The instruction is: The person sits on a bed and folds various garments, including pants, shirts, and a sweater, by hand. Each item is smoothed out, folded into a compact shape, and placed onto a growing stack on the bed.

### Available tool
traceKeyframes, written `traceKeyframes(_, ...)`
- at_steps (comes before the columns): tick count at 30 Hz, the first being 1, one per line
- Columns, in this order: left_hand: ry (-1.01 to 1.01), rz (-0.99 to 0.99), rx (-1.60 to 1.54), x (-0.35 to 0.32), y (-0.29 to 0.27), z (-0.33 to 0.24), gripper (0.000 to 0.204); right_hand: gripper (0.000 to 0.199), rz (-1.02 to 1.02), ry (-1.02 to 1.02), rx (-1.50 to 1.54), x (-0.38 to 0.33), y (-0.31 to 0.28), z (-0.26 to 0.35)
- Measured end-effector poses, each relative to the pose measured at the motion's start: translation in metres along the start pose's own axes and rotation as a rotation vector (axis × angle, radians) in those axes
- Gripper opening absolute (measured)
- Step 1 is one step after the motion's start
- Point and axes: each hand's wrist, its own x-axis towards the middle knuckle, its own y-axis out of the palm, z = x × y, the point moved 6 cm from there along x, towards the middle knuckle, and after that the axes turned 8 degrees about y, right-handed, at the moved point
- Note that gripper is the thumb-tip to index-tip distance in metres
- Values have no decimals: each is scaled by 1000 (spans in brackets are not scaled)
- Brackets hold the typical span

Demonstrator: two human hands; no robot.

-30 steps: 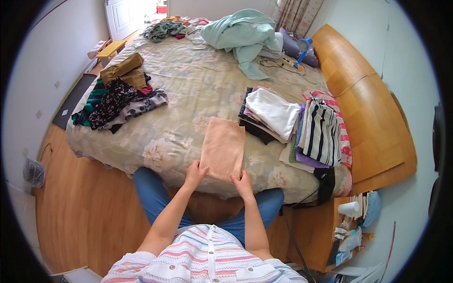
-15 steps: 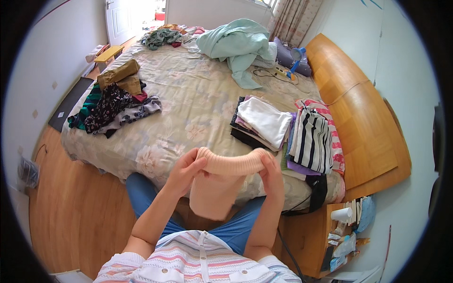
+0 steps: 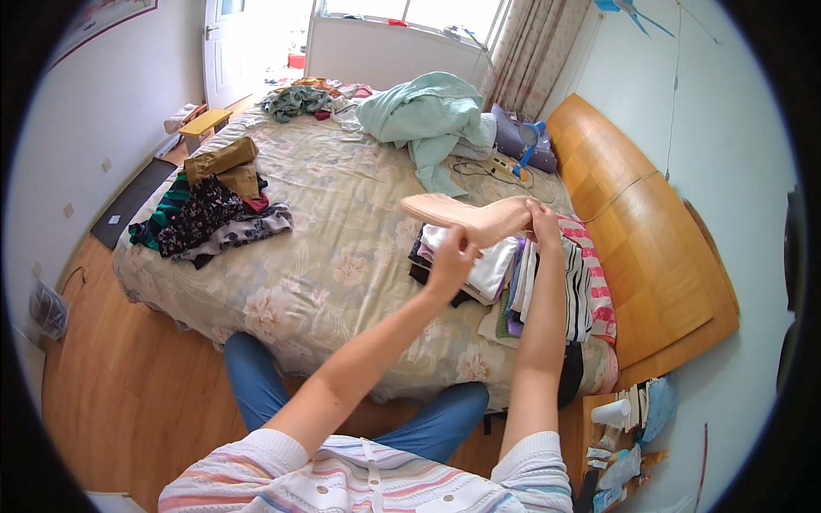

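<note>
Above the bed (image 3: 342,256), head view: left hand (image 3: 451,261) and right hand (image 3: 545,224) each pinch an end of a folded peach garment (image 3: 466,216), held level over the folded clothes stack (image 3: 492,265). Unsorted dark clothes (image 3: 209,214) lie well apart.

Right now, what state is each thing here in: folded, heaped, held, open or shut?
Peach garment: folded, held in the air over the bed.
Left hand: shut on the garment.
Right hand: shut on the garment.
White garment: folded, on top of a stack.
Striped garment: folded, lying flat.
Dark patterned clothes: heaped, unfolded.
Mint blanket: crumpled.
Door: open.
</note>
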Motion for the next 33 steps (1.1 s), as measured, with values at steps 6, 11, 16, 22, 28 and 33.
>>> traceKeyframes(6, -408, 783, 208, -113, 82, 161, 30, 25, -613, -188, -513, 20, -15, -91)
traceKeyframes(11, -525, 866, 15, -221, 21, 179, 24, 23, -297, -349, -625, -58, 46, -175)
traceKeyframes(16, -533, 642, 64, -227, -93, 158, 22, 28, -11, -522, -603, -141, 159, -201)
traceKeyframes(22, -469, 295, 142, -211, -245, 138, 17, 40, 74, -613, -718, -213, 261, -216)
traceKeyframes(28, -390, -35, 341, -202, -426, 123, 15, 41, -26, -648, -801, -249, 283, -227)
traceKeyframes(33, -29, -260, 988, -136, -529, 83, 25, 41, -47, -635, -779, -250, 278, -216)
